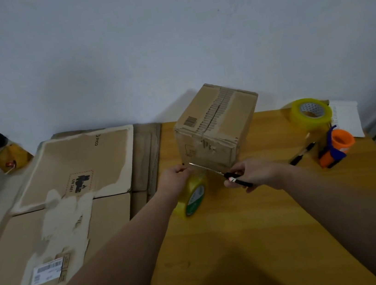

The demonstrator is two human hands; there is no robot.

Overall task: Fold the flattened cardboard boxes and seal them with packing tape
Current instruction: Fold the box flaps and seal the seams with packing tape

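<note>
My left hand (177, 173) pinches the tape end above the yellow tape roll (193, 196), while my right hand (254, 173) fingers wrap the cutter (222, 173). The folded box (216, 126) stands just beyond on the table (256, 241), flattened boxes (68, 195) left.

A yellowish wooden counter (254, 229) carries a folded cardboard box (216, 126) at its far middle. Flattened boxes (68, 195) cover its left side. At far right sit a tape roll (311, 113), an orange dispenser (336, 148) and a pen (303, 152).
</note>
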